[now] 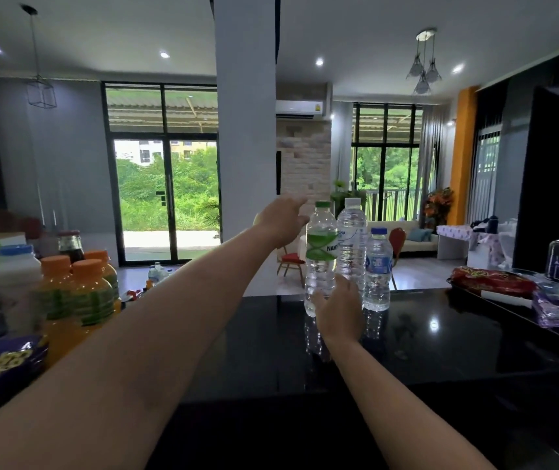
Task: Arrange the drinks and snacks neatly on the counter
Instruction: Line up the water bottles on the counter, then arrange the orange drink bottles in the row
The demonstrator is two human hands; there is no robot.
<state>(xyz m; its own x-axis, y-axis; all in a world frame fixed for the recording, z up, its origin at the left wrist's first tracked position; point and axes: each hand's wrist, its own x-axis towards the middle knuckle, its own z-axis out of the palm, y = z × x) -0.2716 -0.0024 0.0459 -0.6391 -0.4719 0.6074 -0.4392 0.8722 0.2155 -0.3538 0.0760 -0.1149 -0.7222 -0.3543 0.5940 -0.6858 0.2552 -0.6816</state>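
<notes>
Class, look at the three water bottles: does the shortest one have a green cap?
No, the shortest bottle has a blue cap; the green-capped bottle is taller.

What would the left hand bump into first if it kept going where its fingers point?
Probably the green-capped water bottle, up near its neck. The open left hand points right at it, though depth is hard to judge here.
</notes>
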